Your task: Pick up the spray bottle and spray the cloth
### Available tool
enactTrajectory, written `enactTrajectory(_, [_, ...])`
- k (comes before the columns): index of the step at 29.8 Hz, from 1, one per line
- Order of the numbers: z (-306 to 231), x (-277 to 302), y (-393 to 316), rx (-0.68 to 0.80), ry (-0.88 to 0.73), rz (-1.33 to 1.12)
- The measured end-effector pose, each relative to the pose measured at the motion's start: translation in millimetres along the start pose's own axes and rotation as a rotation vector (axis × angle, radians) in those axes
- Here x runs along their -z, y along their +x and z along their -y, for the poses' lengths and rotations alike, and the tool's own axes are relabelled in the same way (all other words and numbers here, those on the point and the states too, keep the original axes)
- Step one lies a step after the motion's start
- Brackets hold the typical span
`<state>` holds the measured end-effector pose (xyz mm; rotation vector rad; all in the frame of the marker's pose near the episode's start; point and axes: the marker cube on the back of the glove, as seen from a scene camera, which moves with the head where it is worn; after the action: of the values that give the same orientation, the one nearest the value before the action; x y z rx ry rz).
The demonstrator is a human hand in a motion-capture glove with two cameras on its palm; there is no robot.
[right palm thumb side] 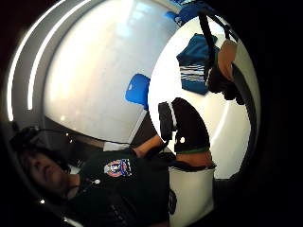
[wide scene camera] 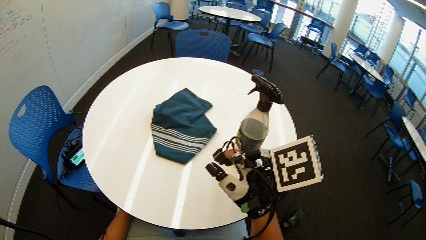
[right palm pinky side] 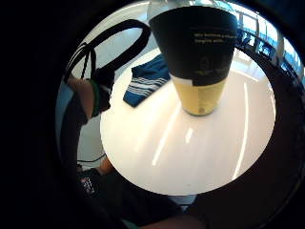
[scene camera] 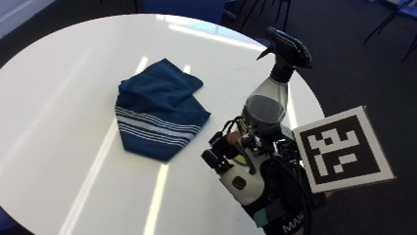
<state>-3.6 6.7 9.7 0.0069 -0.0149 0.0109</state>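
At the left of the round white desk [scene camera: 58,122] lies the cloth [scene camera: 159,117], a folded dark-blue towel with white stripes near its lower end, flat on the surface and well apart from any hand. To its right stands the spray bottle [scene camera: 270,98], upright near the desk's right edge, its long axis vertical; the black trigger head [scene camera: 290,46] at the top has its nozzle directed leftward and a little away from the person, roughly out over the desk rather than squarely at the cloth. Further right and lower, the gloved right hand [scene camera: 244,166] is at the bottle's lower body, and its fingers appear curled round it, though the glove's fittings hide the contact. In the little-finger-side palm view the bottle's dark label and yellow liquid loom close, and its base seems to sit on the desk. The step in hand looks like the pickup itself. Next, I judge, the bottle needs lifting, its nozzle turned toward the cloth, and a finger brought onto the trigger.
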Motion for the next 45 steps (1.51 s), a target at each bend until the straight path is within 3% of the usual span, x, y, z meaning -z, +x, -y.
enactTrajectory(24, [-0.2, 3.3, 4.4, -0.017, 0.053, 0.008])
enactTrajectory(45, [14.1, 35.4, 22.4, -0.094, 0.272, 0.197])
